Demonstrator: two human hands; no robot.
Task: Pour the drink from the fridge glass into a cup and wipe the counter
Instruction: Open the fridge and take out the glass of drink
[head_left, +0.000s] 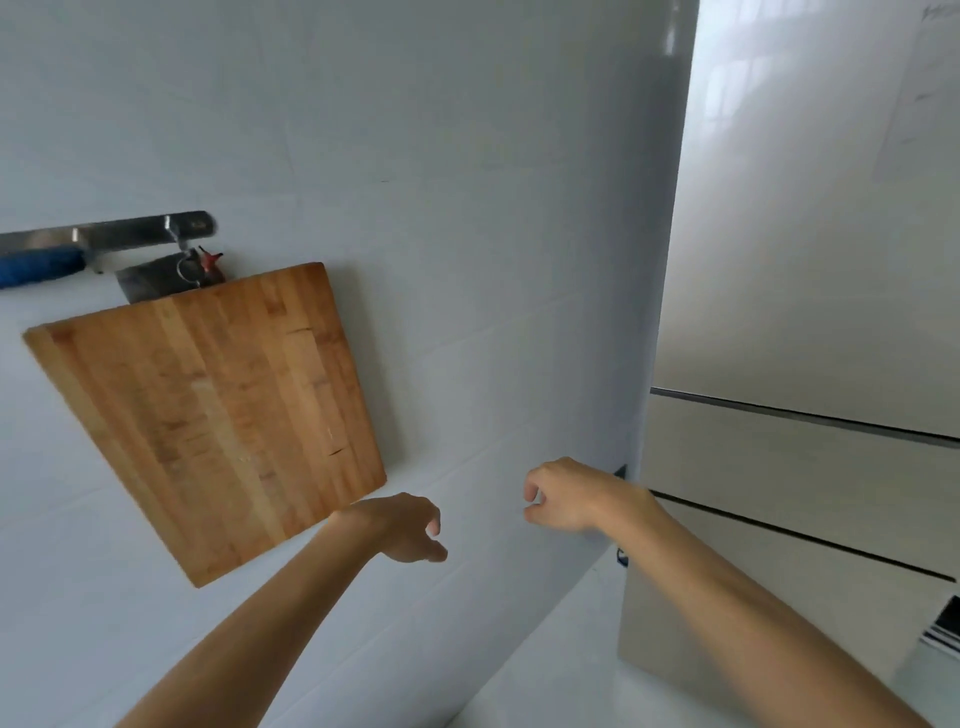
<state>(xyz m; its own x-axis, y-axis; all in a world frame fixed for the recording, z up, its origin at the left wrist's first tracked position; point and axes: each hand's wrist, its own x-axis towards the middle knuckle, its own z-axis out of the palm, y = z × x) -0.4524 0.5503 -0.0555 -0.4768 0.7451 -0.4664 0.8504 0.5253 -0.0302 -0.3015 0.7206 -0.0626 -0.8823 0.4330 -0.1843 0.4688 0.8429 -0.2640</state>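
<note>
A pale, glossy fridge (810, 270) fills the right of the head view, with its doors closed and dark seams across the lower part. My right hand (563, 496) is raised near the fridge's left side edge, fingers loosely curled and holding nothing. My left hand (402, 527) hangs in front of the white tiled wall, fingers apart and drooping, also holding nothing. No glass, cup or cloth is in view.
A wooden cutting board (218, 410) hangs tilted on the white tiled wall (467, 208). Above it a metal rail (119, 234) carries a blue-handled tool (41, 265) and a cleaver. A strip of white counter (545, 675) shows at the bottom.
</note>
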